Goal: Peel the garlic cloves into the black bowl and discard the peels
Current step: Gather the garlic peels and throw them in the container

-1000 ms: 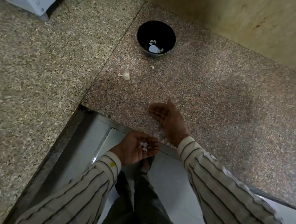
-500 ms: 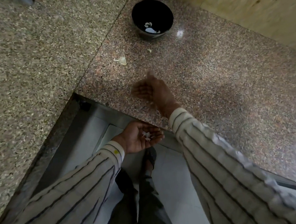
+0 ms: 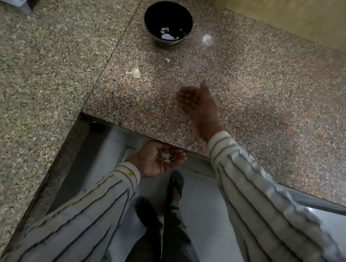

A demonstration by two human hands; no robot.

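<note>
A round, glossy black bowl (image 3: 168, 25) was seen standing on the reddish speckled granite bench (image 3: 256, 90), near its far edge and close to a beige wall (image 3: 282, 11). Inside the bowl a few pale peeled garlic cloves (image 3: 166, 34) were lying at the bottom. On the bench in front of the bowl a whitish, partly peeled garlic clove with a loose skin (image 3: 134, 72) was left lying, and a tiny pale scrap of peel (image 3: 166, 60) was seen between it and the bowl, apart from both.

The left hand (image 3: 159, 159) was held palm up just below the near edge of the bench, over a pale tiled floor (image 3: 202, 205). Its fingers (image 3: 177, 157) were loosely cupped, and a small heap of thin white garlic peels (image 3: 166, 156) was carried in the palm without being clenched.

The right hand (image 3: 199, 107) was held over the bench, well apart from the bowl, palm turned to the left with the thumb uppermost. Its fingers (image 3: 183, 97) were relaxed and slightly curved, and nothing was held in them; the hand was blurred, so it could not be told whether its edge was touching the stone.

Both arms were covered by pale sleeves with dark thin stripes (image 3: 262, 206). A greyer speckled granite slab (image 3: 35, 78) was joined to the bench on the left. A sandalled foot (image 3: 176, 185) and dark trousers (image 3: 170, 241) were visible below.
</note>
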